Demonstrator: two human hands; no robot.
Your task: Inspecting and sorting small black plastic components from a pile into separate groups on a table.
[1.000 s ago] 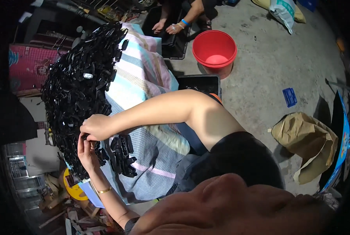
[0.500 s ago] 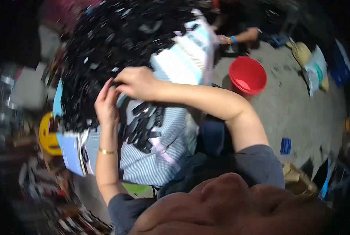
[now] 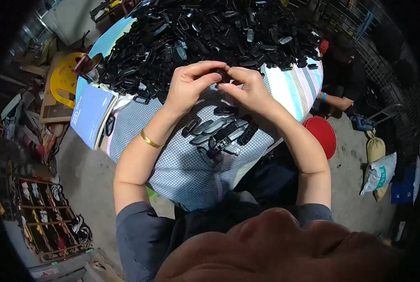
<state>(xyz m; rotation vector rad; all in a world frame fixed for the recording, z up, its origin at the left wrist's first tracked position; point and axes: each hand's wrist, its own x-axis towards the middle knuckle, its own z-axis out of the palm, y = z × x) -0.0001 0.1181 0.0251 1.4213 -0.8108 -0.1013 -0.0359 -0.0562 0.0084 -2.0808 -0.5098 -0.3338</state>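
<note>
My left hand (image 3: 187, 88) and my right hand (image 3: 249, 89) meet above the near side of the table. Their fingertips close around a small black plastic part (image 3: 221, 74), mostly hidden by the fingers. Just below them a small pile of black and grey oblong plastic parts (image 3: 219, 131) rests on the patterned cloth (image 3: 181, 171). Beyond my hands spreads a large heap of similar black plastic parts (image 3: 210, 40).
A blue-covered book (image 3: 91, 115) lies at the table's left edge, near a yellow stool (image 3: 62, 80). On the right stand a red bucket (image 3: 320, 136) and sacks (image 3: 379, 169). Another person's forearm (image 3: 337, 102) shows at the far right. A rack (image 3: 45, 216) stands lower left.
The view has turned, so the table appears farther right. My right hand has come from over my left to its right side, and both hands now face each other around the part.
</note>
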